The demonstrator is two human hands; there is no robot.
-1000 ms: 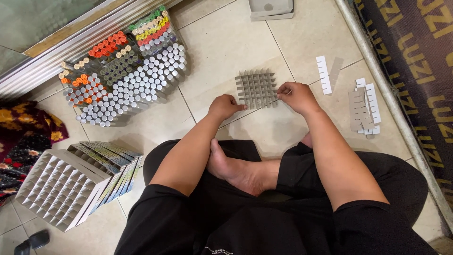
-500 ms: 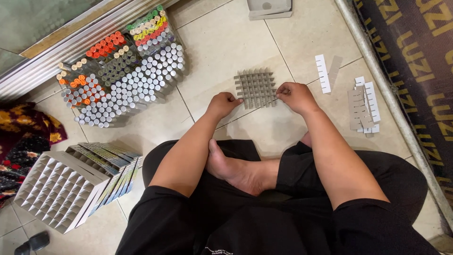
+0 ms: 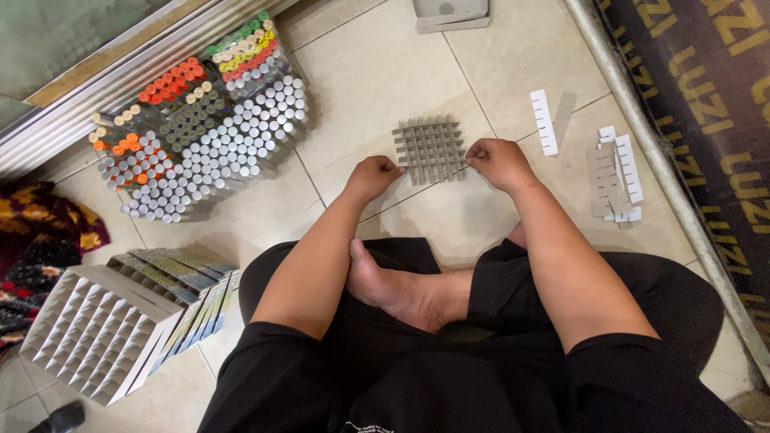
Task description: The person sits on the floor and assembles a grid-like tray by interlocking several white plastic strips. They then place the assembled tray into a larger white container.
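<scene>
Beige floor tiles (image 3: 377, 88) fill the frame, with a metal door track (image 3: 120, 76) running across the upper left and a dark patterned rug (image 3: 706, 104) down the right edge. Seated cross-legged in black trousers, a person has one bare foot (image 3: 401, 293) tucked at centre.

Just above centre lies a grey card grid (image 3: 431, 149), a square lattice of slotted strips. Left hand (image 3: 373, 176) is curled closed at the grid's lower left corner, fingertips touching it; whether it pinches a strip I cannot tell. Right hand (image 3: 499, 163) is curled at the grid's right edge, thumb and forefinger pinching the end of a strip.

Upper left, a dense block of upright tubes (image 3: 208, 132) stands packed together: most have silver caps, with patches of orange, red, yellow and green caps and some cream ones along its far side; too many to count.

Lower left, one white box (image 3: 100, 333) lies tilted, its open face showing a cell grid of dividers, and a row of flat folded cartons (image 3: 180, 285) leans against it.

Right of the hands, one white slotted strip (image 3: 544, 122) lies alone with a grey strip just beside it, and farther right is a small heap of strips (image 3: 613, 180), white and grey mixed. At the top edge sits one flat grey box (image 3: 451, 14), partly cut off. Patterned cloth (image 3: 36, 232) shows at the left edge.
</scene>
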